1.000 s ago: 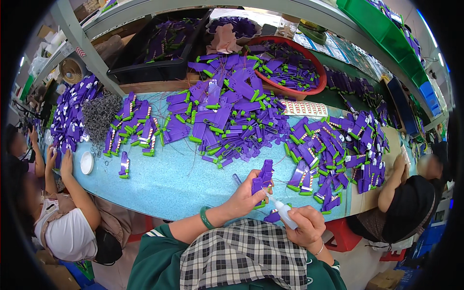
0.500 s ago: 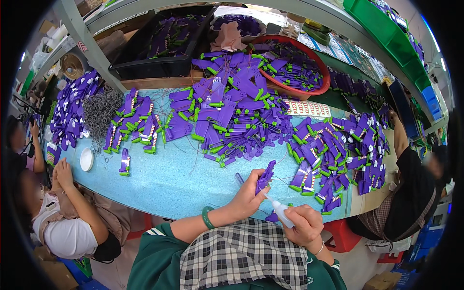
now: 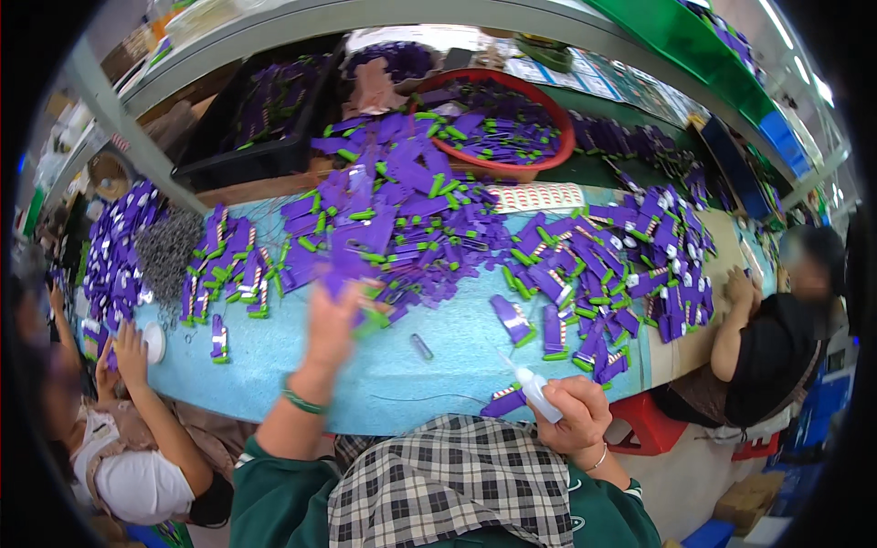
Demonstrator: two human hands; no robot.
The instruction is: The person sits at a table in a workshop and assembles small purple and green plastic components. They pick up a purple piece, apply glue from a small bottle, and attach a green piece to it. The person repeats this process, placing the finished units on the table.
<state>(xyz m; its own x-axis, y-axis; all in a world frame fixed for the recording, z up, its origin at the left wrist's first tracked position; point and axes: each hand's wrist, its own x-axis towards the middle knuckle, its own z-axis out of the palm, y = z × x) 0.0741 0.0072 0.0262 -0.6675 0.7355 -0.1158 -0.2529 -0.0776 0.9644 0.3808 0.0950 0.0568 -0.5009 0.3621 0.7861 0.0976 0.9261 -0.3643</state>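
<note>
My right hand [image 3: 575, 416] grips a small white squeeze bottle [image 3: 537, 393] with a thin nozzle pointing up and left, near the table's front edge. My left hand [image 3: 331, 324] is smeared by motion at the near left side of a big heap of purple and green plastic pieces [image 3: 429, 215]. Blurred purple and green show at its fingers; whether it holds a piece, I cannot tell. Between my hands lies a small clear piece [image 3: 421, 346] on the blue tabletop. One purple piece with a green end [image 3: 505, 400] rests just left of the bottle.
More purple pieces [image 3: 612, 274] spread to the right. A red basin [image 3: 566, 137] and a black tray [image 3: 237, 160] stand behind the heap. Dark metal rings [image 3: 169, 251] pile at left, beside a white dish [image 3: 154, 343]. Co-workers sit on both sides; a shelf bar [image 3: 384, 41] spans overhead.
My left hand has moved left and away from the bottle, to the heap. The purple piece it held by the nozzle has left there. My right hand still grips the bottle. The view has shifted.
</note>
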